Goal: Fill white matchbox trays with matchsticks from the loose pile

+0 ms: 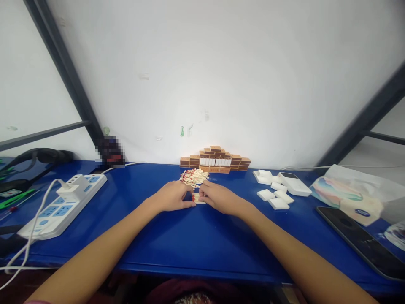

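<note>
A small matchbox tray [200, 203] with red-tipped matches in it lies on the blue table between my hands. My left hand [172, 196] closes on the tray's left end, thumb at the near corner and fingers behind. Over its right end, my right hand [221, 197] has its fingertips pinched together; whether they hold any matches is hidden. Just beyond the hands lies a loose pile of matches [194, 176] with red heads. Behind the pile, brown matchboxes [215, 148] are stacked in steps against the wall, with a row of white box ends in the middle.
Several white trays [265, 194] lie scattered to the right, beside a white device with a dark screen [295, 184]. Farther right are a tissue pack [357, 207] and a phone [360, 240]. On the left, a power strip [63, 211] carries a plugged-in charger and white cable.
</note>
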### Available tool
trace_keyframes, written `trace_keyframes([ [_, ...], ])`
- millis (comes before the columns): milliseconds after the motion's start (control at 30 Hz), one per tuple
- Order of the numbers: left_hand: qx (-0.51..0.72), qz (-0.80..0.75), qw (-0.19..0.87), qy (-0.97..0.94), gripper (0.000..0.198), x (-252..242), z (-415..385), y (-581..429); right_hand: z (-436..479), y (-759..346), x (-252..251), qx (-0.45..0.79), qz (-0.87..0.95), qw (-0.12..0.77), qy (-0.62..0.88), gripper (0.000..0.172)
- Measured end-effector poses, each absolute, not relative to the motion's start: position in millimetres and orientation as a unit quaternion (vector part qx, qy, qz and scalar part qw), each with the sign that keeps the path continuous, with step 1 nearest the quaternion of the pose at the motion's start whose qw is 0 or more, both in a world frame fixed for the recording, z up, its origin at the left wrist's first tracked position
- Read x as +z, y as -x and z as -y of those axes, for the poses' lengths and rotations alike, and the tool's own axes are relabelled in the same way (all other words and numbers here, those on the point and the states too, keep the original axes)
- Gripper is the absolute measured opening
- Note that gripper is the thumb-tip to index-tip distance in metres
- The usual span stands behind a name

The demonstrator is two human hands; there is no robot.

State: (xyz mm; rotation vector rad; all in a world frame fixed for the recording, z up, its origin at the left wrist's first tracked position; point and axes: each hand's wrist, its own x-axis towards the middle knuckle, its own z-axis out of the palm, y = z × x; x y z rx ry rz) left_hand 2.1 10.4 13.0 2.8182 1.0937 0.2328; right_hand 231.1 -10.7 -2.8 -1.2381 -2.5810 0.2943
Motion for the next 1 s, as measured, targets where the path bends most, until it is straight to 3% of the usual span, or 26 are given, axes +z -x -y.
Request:
trace_keyframes([
  [200,0.081,-0.35,0.05,-0.932,0.032,12.6,-9.8,-2.3,12.7,-233.4,0.0,0.104,0.889,0.14,0.423,0.006],
  [600,0.081,-0.349,0.065,-0.931,0.03,14.5,-6.7,-3.9,-26.1,-237.6,-21.4,0.106,0.816,0.246,0.512,0.013],
  [1000,0.077,-0.355,0.075,-0.929,0.031,11.7,-8.6,-3.5,-29.7,-223.5,-26.2,0.058,0.829,0.176,0.528,0.012],
])
